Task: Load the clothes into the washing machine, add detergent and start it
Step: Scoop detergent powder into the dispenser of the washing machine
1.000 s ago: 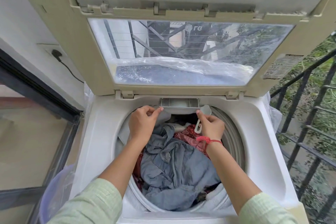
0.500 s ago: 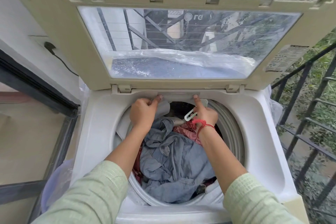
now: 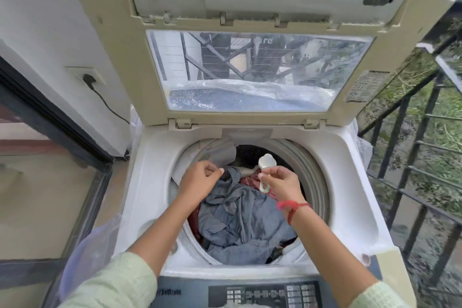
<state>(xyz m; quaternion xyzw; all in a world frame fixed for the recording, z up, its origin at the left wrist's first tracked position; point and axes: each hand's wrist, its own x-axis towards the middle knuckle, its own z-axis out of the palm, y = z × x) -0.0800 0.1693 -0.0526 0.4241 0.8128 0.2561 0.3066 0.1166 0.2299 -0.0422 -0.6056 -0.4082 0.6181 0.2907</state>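
The top-loading washing machine (image 3: 350, 182) stands with its lid (image 3: 130, 62) raised. Its drum holds a heap of grey-blue clothes (image 3: 240, 220) with a red garment (image 3: 250, 180) under them. The detergent drawer (image 3: 246, 133) at the back rim sits pushed in flush. My right hand (image 3: 282, 185) hovers over the back of the drum and pinches the handle of a small white scoop (image 3: 267, 162), its cup pointing up. My left hand (image 3: 200, 180) hangs over the drum's back left with its fingers curled and nothing in it.
The control panel (image 3: 262, 294) runs along the machine's near edge. A black metal railing (image 3: 412, 170) stands close on the right. To the left are a wall socket with a plug (image 3: 87, 78), a glass door (image 3: 37, 182) and a translucent plastic cover (image 3: 82, 257).
The detergent drawer stood open, both hands pushed it in, and both hands have drawn back over the drum. The scoop stays in my right hand. The view has tilted down to the control panel.
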